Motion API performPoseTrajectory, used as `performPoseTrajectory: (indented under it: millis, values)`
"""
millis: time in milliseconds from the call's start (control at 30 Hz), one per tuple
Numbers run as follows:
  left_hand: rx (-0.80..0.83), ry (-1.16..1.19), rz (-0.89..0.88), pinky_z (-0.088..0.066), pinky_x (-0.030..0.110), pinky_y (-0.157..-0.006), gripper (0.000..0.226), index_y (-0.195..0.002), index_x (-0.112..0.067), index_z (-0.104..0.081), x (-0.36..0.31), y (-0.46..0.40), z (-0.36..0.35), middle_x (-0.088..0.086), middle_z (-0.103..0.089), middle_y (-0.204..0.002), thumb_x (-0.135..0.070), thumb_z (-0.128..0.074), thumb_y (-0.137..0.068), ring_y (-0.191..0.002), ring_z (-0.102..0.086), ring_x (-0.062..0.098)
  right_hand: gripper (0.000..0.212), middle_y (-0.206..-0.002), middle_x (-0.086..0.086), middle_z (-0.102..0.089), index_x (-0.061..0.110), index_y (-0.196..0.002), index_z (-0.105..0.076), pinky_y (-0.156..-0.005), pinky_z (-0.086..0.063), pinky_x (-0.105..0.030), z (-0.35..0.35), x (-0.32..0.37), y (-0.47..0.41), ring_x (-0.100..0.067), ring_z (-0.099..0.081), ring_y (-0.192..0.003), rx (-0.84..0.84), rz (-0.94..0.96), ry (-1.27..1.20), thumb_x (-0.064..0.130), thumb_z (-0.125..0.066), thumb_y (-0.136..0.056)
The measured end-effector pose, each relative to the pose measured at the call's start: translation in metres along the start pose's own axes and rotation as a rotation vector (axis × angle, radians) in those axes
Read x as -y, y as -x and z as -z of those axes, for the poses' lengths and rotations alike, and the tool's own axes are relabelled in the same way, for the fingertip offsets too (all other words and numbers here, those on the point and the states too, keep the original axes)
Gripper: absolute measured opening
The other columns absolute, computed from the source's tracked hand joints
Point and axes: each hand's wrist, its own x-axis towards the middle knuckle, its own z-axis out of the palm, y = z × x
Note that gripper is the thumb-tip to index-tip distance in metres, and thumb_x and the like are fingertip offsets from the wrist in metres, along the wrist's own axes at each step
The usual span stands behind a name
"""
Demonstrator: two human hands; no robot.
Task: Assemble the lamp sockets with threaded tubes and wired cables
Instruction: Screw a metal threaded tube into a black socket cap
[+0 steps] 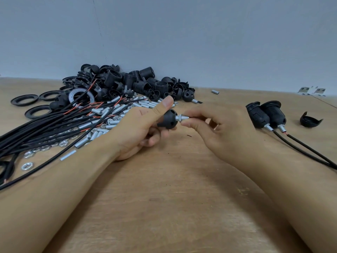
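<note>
At the centre of the frame the left hand (140, 128) holds a black plastic socket cap (168, 119), a rounded dome with small holes in its smooth matte surface. Its grip is curled round the cap: the thumb lies straight across the top, nail up, and the other fingers wrap underneath. A short silvery threaded tube (182, 118) with a hex nut on it sticks out of the cap's narrow end, pointing to the right of the frame. The right hand (217, 128) pinches that tube between thumb and fingertips, its grip nearly closed on the metal, the back of the hand turned up. Both forearms are bare and reach in from the bottom corners, low over the counter (164, 198), a pale brown board with a faint wood grain.

In the upper left lies a heap of black socket parts (138, 83): ribbed cylindrical shells, domed caps and flat rings. Below it, at the left of the frame, a bundle of black cables (45, 126) with thin red wire ends crosses a scatter of shiny metal tubes (102, 125) and hex nuts (27, 166). At the right of the frame two assembled sockets (266, 115) lie side by side, touching, each with a metal tube and a black cable trailing toward the lower right. Just beyond them a single black cap (310, 121) rests alone on the counter. A plain grey wall (182, 33) fills the upper half.
</note>
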Motion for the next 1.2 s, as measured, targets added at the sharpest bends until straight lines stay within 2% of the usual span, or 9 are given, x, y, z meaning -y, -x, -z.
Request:
performPoseTrajectory:
  millis: [133,233,400,533,667,800,933,1100,1200]
  values:
    - [0.100,0.056,-0.104,-0.038,0.017,-0.043,0.045,-0.094,-0.006,-0.072,0.006,0.002,0.000,0.007,-0.071,-0.078,-0.044,-0.068,-0.071,-0.056,-0.057,0.013,0.043,-0.055,0.005,-0.060,0.018,-0.066,-0.064,-0.046,-0.041,-0.019,-0.003,0.004,0.005,-0.007,-0.054,-0.047,0.143,-0.440,-0.215,0.042,-0.050,-0.099]
    - [0.057,0.054,-0.109,-0.043,0.019,-0.047,0.041,-0.092,-0.006,-0.071,0.007,0.000,-0.001,0.005,-0.071,-0.081,-0.042,-0.066,-0.073,-0.062,-0.058,0.011,0.060,-0.048,0.005,-0.057,0.013,-0.065,-0.063,-0.047,-0.041,-0.016,-0.008,0.006,0.003,-0.001,-0.051,-0.042,0.142,-0.651,-0.328,0.058,-0.038,-0.097]
    - [-0.011,0.058,-0.101,-0.045,0.021,-0.050,0.049,-0.092,0.002,-0.069,0.009,-0.003,-0.001,0.006,-0.068,-0.078,-0.044,-0.065,-0.073,-0.061,-0.055,0.011,0.019,-0.063,0.004,-0.057,0.024,-0.084,-0.058,-0.048,-0.042,-0.021,-0.010,0.005,0.001,-0.012,-0.052,-0.052,0.166,-0.534,-0.344,0.039,-0.055,-0.096]
    - [0.019,0.009,-0.121,-0.047,0.023,-0.053,0.044,-0.086,-0.007,-0.071,0.008,-0.001,-0.002,0.007,-0.069,-0.078,-0.048,-0.065,-0.071,-0.062,-0.054,0.013,0.055,-0.046,0.000,-0.053,0.012,-0.068,-0.059,-0.041,-0.038,-0.015,-0.012,0.008,0.002,-0.008,-0.046,-0.041,0.137,-0.678,-0.469,0.055,-0.041,-0.096]
    - [-0.019,-0.028,-0.128,-0.044,0.025,-0.053,0.053,-0.091,0.001,-0.069,0.008,-0.001,-0.004,0.009,-0.065,-0.078,-0.049,-0.062,-0.074,-0.060,-0.052,0.014,0.036,-0.057,0.004,-0.057,0.016,-0.081,-0.059,-0.043,-0.038,-0.015,-0.012,0.009,0.001,-0.004,-0.049,-0.044,0.147,-0.627,-0.457,0.048,-0.051,-0.094]
    - [-0.019,-0.085,-0.139,-0.044,0.024,-0.052,0.052,-0.088,0.001,-0.068,0.007,0.001,-0.006,0.007,-0.067,-0.077,-0.049,-0.060,-0.076,-0.059,-0.052,0.014,0.065,-0.051,-0.006,-0.062,0.007,-0.068,-0.062,-0.039,-0.040,-0.017,-0.011,0.006,0.002,-0.016,-0.054,-0.038,0.156,-0.776,-0.495,0.066,-0.042,-0.088]
    - [-0.077,-0.113,-0.120,-0.041,0.030,-0.054,0.048,-0.082,-0.007,-0.069,0.008,-0.001,-0.006,0.005,-0.066,-0.073,-0.054,-0.058,-0.078,-0.057,-0.052,0.017,0.034,-0.065,-0.003,-0.066,0.017,-0.084,-0.062,-0.038,-0.037,-0.014,-0.013,0.005,0.001,-0.017,-0.058,-0.046,0.181,-0.683,-0.549,0.049,-0.055,-0.093]
    - [-0.067,-0.144,-0.124,-0.042,0.028,-0.053,0.047,-0.079,-0.010,-0.070,0.008,0.000,-0.007,0.006,-0.068,-0.075,-0.056,-0.059,-0.079,-0.059,-0.053,0.017,0.066,-0.047,-0.007,-0.055,0.013,-0.064,-0.060,-0.036,-0.034,-0.017,-0.012,0.001,0.000,-0.018,-0.048,-0.034,0.193,-0.863,-0.612,0.072,-0.039,-0.086]
    - [-0.105,-0.111,-0.107,-0.040,0.030,-0.054,0.047,-0.077,-0.014,-0.071,0.008,-0.002,-0.006,0.004,-0.067,-0.074,-0.059,-0.059,-0.078,-0.059,-0.052,0.021,0.041,-0.061,-0.004,-0.063,0.012,-0.085,-0.060,-0.036,-0.034,-0.015,-0.013,0.000,0.000,-0.017,-0.052,-0.040,0.193,-0.784,-0.637,0.052,-0.053,-0.094]
